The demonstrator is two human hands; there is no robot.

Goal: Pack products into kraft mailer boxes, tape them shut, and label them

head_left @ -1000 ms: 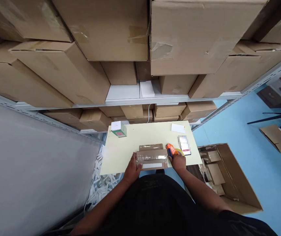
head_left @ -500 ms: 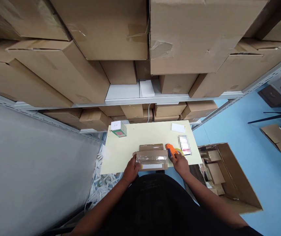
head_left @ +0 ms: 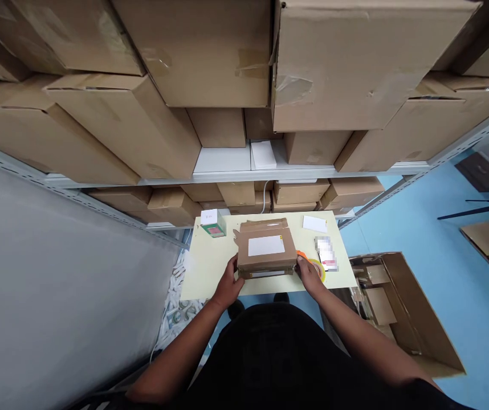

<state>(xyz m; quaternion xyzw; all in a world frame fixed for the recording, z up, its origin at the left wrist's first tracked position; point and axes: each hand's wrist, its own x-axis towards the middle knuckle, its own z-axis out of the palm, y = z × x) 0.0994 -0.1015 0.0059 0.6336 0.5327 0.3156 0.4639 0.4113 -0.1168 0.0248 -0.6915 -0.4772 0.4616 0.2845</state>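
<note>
Between my two hands is a small cardboard box point(head_left: 265, 259), its white label facing up and a flap sticking out along its far side. My left hand point(head_left: 228, 283) grips the box's left end, thumb on the near face. At the right end my right hand point(head_left: 309, 275) is closed on the box's corner. Just beyond that hand lies an orange tape dispenser point(head_left: 301, 254) with a yellow tape roll point(head_left: 320, 270), partly hidden by the box and my fingers.
On the pale table point(head_left: 202, 273) are a green and white carton point(head_left: 214, 223), a white label pad point(head_left: 314, 223) and a phone-like item point(head_left: 327, 254) with a blurred face. Shelves of cardboard boxes point(head_left: 325, 62) rise behind. A large open carton point(head_left: 419, 313) stands right of the table.
My right hand has let go of the orange tape dispenser and taken the box's right end. The box has turned so its white-labelled face is up.
</note>
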